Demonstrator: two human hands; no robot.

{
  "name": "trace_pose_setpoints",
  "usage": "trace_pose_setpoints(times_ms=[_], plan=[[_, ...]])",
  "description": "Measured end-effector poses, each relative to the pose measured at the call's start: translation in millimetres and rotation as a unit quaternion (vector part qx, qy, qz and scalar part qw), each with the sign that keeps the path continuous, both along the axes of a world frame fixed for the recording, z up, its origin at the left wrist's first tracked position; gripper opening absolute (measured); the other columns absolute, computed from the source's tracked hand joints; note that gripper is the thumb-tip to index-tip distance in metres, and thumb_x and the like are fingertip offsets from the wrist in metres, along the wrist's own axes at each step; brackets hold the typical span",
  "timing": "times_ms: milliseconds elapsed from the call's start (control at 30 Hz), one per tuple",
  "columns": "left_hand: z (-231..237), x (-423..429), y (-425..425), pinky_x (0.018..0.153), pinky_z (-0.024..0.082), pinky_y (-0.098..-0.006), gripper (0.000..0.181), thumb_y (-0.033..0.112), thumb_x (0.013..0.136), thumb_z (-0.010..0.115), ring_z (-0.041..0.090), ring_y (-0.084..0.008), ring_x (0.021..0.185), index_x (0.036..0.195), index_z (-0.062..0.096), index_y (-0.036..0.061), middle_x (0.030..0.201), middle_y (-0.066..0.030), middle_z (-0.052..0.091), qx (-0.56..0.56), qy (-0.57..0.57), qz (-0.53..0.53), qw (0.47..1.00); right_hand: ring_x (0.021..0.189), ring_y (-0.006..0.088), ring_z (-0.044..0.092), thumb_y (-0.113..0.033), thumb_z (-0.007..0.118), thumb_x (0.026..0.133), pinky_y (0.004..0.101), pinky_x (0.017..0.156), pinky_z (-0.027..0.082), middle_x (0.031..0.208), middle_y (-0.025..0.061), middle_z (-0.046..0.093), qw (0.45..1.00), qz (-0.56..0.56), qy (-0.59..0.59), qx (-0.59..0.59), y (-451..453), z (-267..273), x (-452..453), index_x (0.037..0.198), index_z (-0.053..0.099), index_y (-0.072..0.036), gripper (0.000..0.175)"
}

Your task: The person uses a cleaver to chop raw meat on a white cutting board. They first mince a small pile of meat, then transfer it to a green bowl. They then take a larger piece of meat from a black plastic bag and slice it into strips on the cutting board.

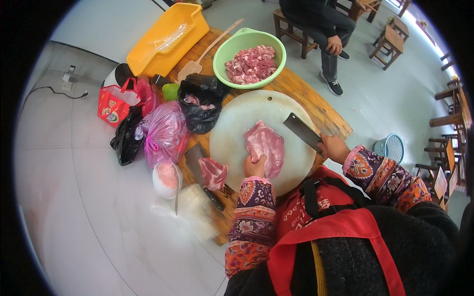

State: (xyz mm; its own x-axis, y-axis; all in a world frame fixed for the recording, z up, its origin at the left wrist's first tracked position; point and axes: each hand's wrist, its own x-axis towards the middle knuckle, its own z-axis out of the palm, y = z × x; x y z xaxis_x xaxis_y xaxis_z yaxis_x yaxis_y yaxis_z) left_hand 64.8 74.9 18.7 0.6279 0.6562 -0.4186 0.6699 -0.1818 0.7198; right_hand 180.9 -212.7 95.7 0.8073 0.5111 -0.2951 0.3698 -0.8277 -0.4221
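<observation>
A slab of raw meat (264,146) lies on a round white cutting board (237,111). My left hand (254,166) grips the near end of the slab, thumb on top. In my right hand (334,147) is the handle of a cleaver (303,129); its dark blade is over the board's right side, apart from the meat. Left of the board, a smaller piece of raw meat (213,173) rests across a second knife (196,157) with a black handle. Beyond the board stands a green basin (218,63) holding chopped meat (251,64).
On the wooden table (311,92) are a black plastic bag (203,120) with meat inside, a pink plastic bag (166,125), a white bowl (159,187), a yellow bin (148,55) and a fly swatter (190,69). A seated person (326,29) is beyond, near wooden stools (390,40).
</observation>
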Motion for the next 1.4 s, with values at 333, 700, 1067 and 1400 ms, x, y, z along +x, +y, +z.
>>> trace_pose_setpoints(times_ms=[333, 700, 1067, 1400], plan=[[-19, -18, 10, 0.075, 0.051, -0.0332, 0.046, 0.02, 0.077, 0.073, 0.064, -0.0222, 0.09, 0.114, 0.055, -0.0018, 0.103, -0.0121, 0.064, -0.316, -0.116, 0.048, 0.94, 0.076, 0.0441, 0.063, -0.022, 0.06, 0.087, 0.0519, 0.069, 0.05, 0.079, 0.0251, 0.065, 0.999, -0.033, -0.011, -0.004, 11, 3, -23, 0.106, 0.051, -0.003, 0.028], [45, -24, -5, 0.104, 0.037, -0.0428, 0.05, 0.014, 0.079, 0.067, 0.041, -0.0372, 0.126, 0.127, 0.054, 0.0093, 0.138, -0.0149, 0.045, 0.277, -0.081, -0.204, 0.936, 0.071, 0.0425, 0.063, -0.018, 0.057, 0.085, 0.0497, 0.067, 0.051, 0.074, 0.0231, 0.064, 0.998, 0.003, -0.016, 0.064, 8, 14, -33, 0.112, 0.054, -0.005, 0.03], [30, 15, -9, 0.106, 0.036, -0.0444, 0.043, 0.013, 0.075, 0.07, 0.042, -0.0347, 0.127, 0.117, 0.063, 0.0108, 0.136, -0.0101, 0.049, 0.332, -0.173, -0.221, 0.901, 0.072, 0.0443, 0.061, -0.019, 0.058, 0.086, 0.0521, 0.066, 0.049, 0.072, 0.0258, 0.061, 0.993, 0.057, 0.023, 0.099, 40, 39, -30, 0.113, 0.054, -0.004, 0.032], [17, 27, -23, 0.103, 0.039, -0.0427, 0.038, 0.016, 0.073, 0.071, 0.045, -0.0274, 0.125, 0.11, 0.065, 0.0115, 0.129, -0.0036, 0.054, 0.351, -0.139, -0.223, 0.899, 0.07, 0.0433, 0.061, -0.019, 0.053, 0.089, 0.0528, 0.065, 0.048, 0.07, 0.0229, 0.061, 0.994, 0.091, 0.046, 0.029, 51, 17, -19, 0.11, 0.051, -0.005, 0.025]])
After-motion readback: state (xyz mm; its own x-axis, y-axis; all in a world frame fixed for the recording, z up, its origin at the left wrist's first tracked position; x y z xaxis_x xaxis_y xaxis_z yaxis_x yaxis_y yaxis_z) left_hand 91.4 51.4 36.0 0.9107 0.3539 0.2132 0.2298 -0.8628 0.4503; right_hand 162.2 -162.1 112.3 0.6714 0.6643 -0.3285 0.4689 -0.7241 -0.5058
